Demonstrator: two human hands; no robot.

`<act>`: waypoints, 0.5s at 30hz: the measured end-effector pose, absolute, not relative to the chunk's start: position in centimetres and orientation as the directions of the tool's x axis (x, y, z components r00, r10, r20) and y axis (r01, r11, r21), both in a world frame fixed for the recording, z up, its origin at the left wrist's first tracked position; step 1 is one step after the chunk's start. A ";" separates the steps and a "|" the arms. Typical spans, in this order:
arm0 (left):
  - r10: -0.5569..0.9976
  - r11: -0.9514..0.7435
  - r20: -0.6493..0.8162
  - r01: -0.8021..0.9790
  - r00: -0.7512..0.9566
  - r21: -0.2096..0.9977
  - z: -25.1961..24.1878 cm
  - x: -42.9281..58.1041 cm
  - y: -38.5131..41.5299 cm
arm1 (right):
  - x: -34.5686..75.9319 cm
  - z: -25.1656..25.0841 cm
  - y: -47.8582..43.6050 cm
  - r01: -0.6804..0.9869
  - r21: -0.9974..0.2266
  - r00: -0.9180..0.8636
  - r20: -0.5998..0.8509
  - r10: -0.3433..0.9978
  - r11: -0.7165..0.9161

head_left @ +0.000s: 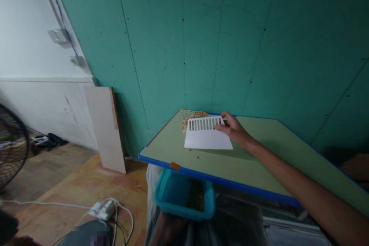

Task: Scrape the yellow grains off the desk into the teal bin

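Your right hand (pixel 235 128) grips the white scraper (pixel 206 134) near the table's (pixel 259 150) far-left corner, beside scattered grains (pixel 191 117). Your left hand (pixel 168 226), barely visible, holds the bin (pixel 173 196) below with grains inside.

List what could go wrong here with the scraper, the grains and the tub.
1. The grains lie at the table's far corner, so a sweep may push some off that edge.
2. The tub sits below the near edge, only partly under it; grains could miss it.
3. The right hand holds the scraper at one end; it may tilt.
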State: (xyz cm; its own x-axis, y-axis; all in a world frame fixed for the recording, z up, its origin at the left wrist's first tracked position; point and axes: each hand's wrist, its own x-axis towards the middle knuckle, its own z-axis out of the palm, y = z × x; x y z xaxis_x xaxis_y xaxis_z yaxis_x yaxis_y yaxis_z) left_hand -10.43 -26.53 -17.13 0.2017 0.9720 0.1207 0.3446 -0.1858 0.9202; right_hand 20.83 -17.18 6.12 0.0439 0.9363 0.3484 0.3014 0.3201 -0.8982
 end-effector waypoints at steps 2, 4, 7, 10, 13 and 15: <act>0.970 -0.189 0.121 0.345 0.210 0.919 -17.2 -10.3 -26.5 | 20.7 6.1 -17.2 0.294 -0.898 0.023 0.348 0.937 0.327; 0.969 -0.193 0.122 0.346 0.216 0.918 -17.2 -10.3 -26.5 | 20.6 6.1 -17.3 0.291 -0.896 0.004 0.351 0.936 0.335; 0.968 -0.198 0.128 0.343 0.214 0.918 -17.2 -10.3 -26.6 | 20.5 6.2 -17.4 0.284 -0.897 -0.009 0.351 0.936 0.339; 0.969 -0.203 0.137 0.340 0.206 0.918 -17.2 -10.3 -26.7 | 20.6 6.4 -17.4 0.281 -0.901 0.018 0.348 0.937 0.329; 0.967 -0.209 0.143 0.336 0.211 0.919 -17.2 -10.4 -26.7 | 20.7 6.3 -17.2 0.275 -0.907 0.048 0.344 0.938 0.319; 0.964 -0.213 0.143 0.331 0.222 0.919 -17.2 -10.4 -26.6 | 20.8 6.1 -17.1 0.263 -0.911 0.041 0.340 0.940 0.318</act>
